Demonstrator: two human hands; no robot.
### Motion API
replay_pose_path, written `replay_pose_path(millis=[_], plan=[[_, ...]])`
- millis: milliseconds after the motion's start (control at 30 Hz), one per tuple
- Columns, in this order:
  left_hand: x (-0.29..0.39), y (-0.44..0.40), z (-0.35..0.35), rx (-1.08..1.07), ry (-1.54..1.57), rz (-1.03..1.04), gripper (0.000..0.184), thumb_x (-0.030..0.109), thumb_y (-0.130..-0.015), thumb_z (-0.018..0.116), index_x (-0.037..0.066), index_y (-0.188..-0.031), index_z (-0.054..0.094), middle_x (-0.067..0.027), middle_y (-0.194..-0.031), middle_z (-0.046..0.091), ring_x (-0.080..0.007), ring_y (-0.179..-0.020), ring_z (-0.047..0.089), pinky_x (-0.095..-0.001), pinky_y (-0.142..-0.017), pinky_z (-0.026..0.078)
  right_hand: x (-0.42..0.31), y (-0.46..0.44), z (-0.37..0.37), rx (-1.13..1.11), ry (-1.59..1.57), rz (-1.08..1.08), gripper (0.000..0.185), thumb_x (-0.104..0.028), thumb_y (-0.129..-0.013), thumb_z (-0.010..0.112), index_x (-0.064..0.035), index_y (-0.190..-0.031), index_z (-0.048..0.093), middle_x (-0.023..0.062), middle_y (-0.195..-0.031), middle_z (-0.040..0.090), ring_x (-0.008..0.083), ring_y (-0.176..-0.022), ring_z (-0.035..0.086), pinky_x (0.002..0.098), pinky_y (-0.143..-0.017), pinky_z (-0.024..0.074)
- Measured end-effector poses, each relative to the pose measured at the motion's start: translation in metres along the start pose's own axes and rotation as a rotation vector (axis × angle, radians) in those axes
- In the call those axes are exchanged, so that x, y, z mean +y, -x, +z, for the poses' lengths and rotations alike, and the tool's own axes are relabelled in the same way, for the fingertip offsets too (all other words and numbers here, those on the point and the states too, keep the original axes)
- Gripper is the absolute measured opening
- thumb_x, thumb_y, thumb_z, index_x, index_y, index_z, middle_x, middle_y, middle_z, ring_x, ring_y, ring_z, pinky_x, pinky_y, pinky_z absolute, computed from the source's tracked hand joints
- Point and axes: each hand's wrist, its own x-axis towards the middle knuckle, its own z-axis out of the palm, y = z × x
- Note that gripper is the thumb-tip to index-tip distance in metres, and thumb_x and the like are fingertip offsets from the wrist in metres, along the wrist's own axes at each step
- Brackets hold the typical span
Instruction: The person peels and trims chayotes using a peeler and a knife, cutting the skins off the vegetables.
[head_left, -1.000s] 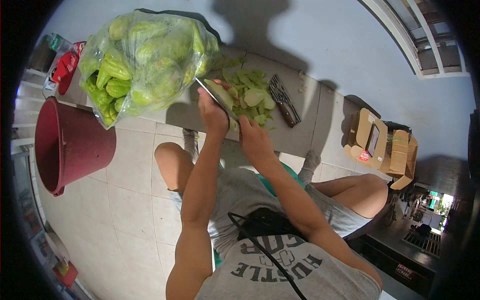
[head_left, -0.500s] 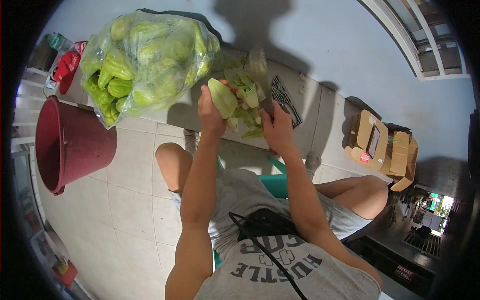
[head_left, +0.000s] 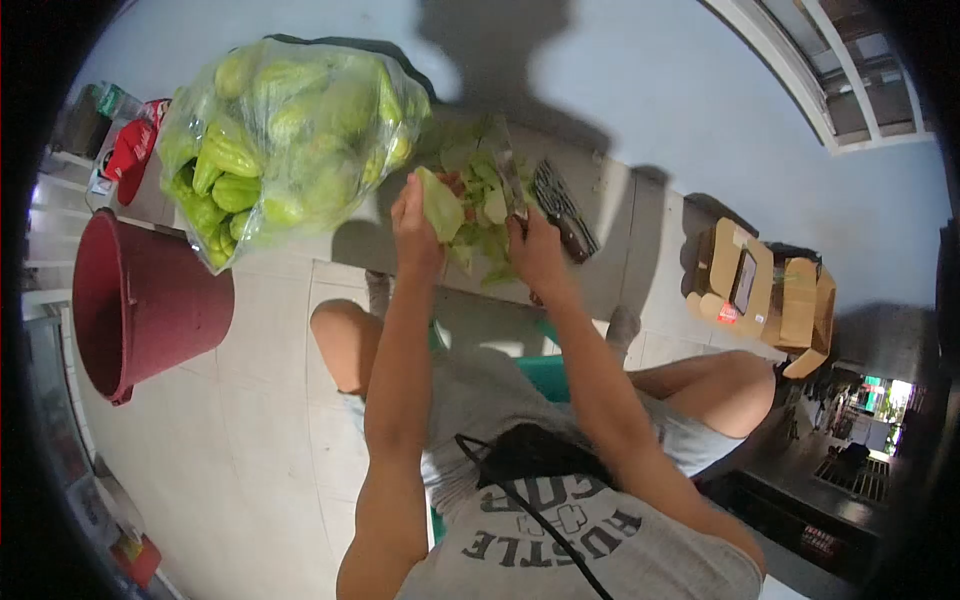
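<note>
Left hand: curled round the pale green vegetable point(head_left: 442, 207), the left hand point(head_left: 413, 225) being seen at its left side, near the centre of the frame; the far fingers are partly hidden, so their exact placing cannot be told.
Right hand: closed in a fist about the handle of the knife point(head_left: 508, 170), just right of centre; the blade is pointed toward the top of the frame by the right hand point(head_left: 538, 245), apart from the vegetable.
Blade and fingers: here is the chief danger, it may be judged; if the edge were turned leftward and slipped on wet flesh, the fingers behind the vegetable could be nicked.
Vegetable grip: the peeled surface looks slick, and a loose hold could let it be dropped among the peelings point(head_left: 492, 252) below.
Ledge: scraps are heaped near the lower edge of the ledge point(head_left: 612, 275); with a careless sweep, some could be pushed to the floor.
Patterned implement: laid to the right of the heap, the patterned implement point(head_left: 566, 212) could be knocked by the right wrist.
Bag: bulging with whole green vegetables at upper left, the plastic bag point(head_left: 300, 130) could be spilled if bumped.
</note>
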Motion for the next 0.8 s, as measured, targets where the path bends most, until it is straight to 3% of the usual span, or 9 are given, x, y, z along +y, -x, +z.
replay_pose_path(millis=[67,167,267,367,500,567,600,700,800], plan=[[0.006,0.011,0.0,-0.096,0.144,-0.156,0.053,0.049,-0.101,0.035,0.001,-0.113,0.054,-0.019,-0.112,0.063,-0.0319,-0.104,0.063,-0.0442,-0.08,0.055,-0.002,0.005,0.0,0.151,-0.168,-0.109,0.029,-0.018,-0.093,0.06,0.0031,-0.112,0.056,0.0208,-0.089,0.066,0.0296,-0.077,0.066,0.0396,-0.071,0.0507],[0.016,0.017,0.007,-0.12,0.25,-0.28,0.05,0.044,-0.102,0.036,-0.001,-0.111,0.056,-0.0207,-0.11,0.063,-0.0304,-0.098,0.066,-0.0428,-0.075,0.058,-0.027,0.0,-0.007,0.252,-0.425,-0.167,0.034,-0.022,-0.088,0.067,0.003,-0.109,0.058,0.0183,-0.091,0.067,0.0269,-0.081,0.067,0.0394,-0.074,0.051],[0.014,0.016,0.001,-0.244,0.238,-0.321,0.05,0.045,-0.102,0.034,0.0,-0.114,0.055,-0.0223,-0.112,0.063,-0.033,-0.1,0.066,-0.0431,-0.076,0.058,-0.021,-0.014,-0.012,0.327,-0.233,-0.111,0.038,-0.025,-0.085,0.071,0.0041,-0.106,0.058,0.0183,-0.093,0.068,0.0274,-0.084,0.067,0.0413,-0.075,0.051],[0.017,0.018,-0.001,-0.223,0.248,-0.313,0.052,0.047,-0.101,0.033,0.001,-0.114,0.054,-0.0224,-0.112,0.063,-0.0351,-0.101,0.065,-0.0439,-0.077,0.057,0.009,-0.032,-0.013,0.329,-0.241,0.015,0.037,-0.025,-0.088,0.068,0.0058,-0.107,0.057,0.0195,-0.092,0.068,0.0301,-0.085,0.067,0.0426,-0.073,0.0506],[0.014,0.013,-0.005,-0.214,0.324,-0.329,0.053,0.049,-0.1,0.034,0.001,-0.114,0.053,-0.0218,-0.108,0.063,-0.0352,-0.099,0.066,-0.0455,-0.079,0.056,0.018,-0.025,-0.017,0.417,-0.332,0.018,0.035,-0.022,-0.09,0.064,0.007,-0.106,0.055,0.0221,-0.087,0.066,0.0357,-0.082,0.066,0.0448,-0.07,0.0484],[0.01,0.012,-0.008,-0.11,0.288,-0.3,0.052,0.05,-0.099,0.037,0.003,-0.111,0.055,-0.0191,-0.098,0.064,-0.0349,-0.091,0.066,-0.0443,-0.074,0.055,0.049,-0.027,0.001,0.295,-0.025,-0.078,0.028,-0.02,-0.094,0.058,0.0066,-0.1,0.052,0.0251,-0.08,0.062,0.0411,-0.075,0.062,0.0452,-0.066,0.0452],[0.008,0.012,-0.009,-0.139,0.289,-0.315,0.052,0.05,-0.099,0.037,0.003,-0.111,0.055,-0.0191,-0.098,0.064,-0.0349,-0.091,0.066,-0.0443,-0.074,0.055,0.044,-0.02,-0.006,0.324,-0.019,-0.063,0.028,-0.02,-0.094,0.058,0.0066,-0.1,0.052,0.0251,-0.08,0.062,0.0411,-0.075,0.062,0.0452,-0.066,0.0452],[0.001,0.006,-0.011,-0.087,0.28,-0.27,0.052,0.05,-0.099,0.039,0.002,-0.11,0.055,-0.0177,-0.093,0.063,-0.0316,-0.083,0.064,-0.0441,-0.072,0.053,0.025,-0.006,-0.017,0.269,-0.256,-0.07,0.024,-0.017,-0.096,0.054,0.006,-0.096,0.049,0.0275,-0.078,0.059,0.0447,-0.075,0.06,0.0478,-0.064,0.0442],[0.0,0.015,-0.014,-0.146,0.304,-0.274,0.05,0.049,-0.099,0.041,0.002,-0.112,0.054,-0.0165,-0.091,0.062,-0.03,-0.08,0.063,-0.0438,-0.071,0.052,0.037,0.004,-0.005,0.47,-0.136,-0.192,0.02,-0.014,-0.095,0.052,0.0059,-0.098,0.048,0.0276,-0.078,0.059,0.0455,-0.079,0.061,0.0515,-0.064,0.0455]])
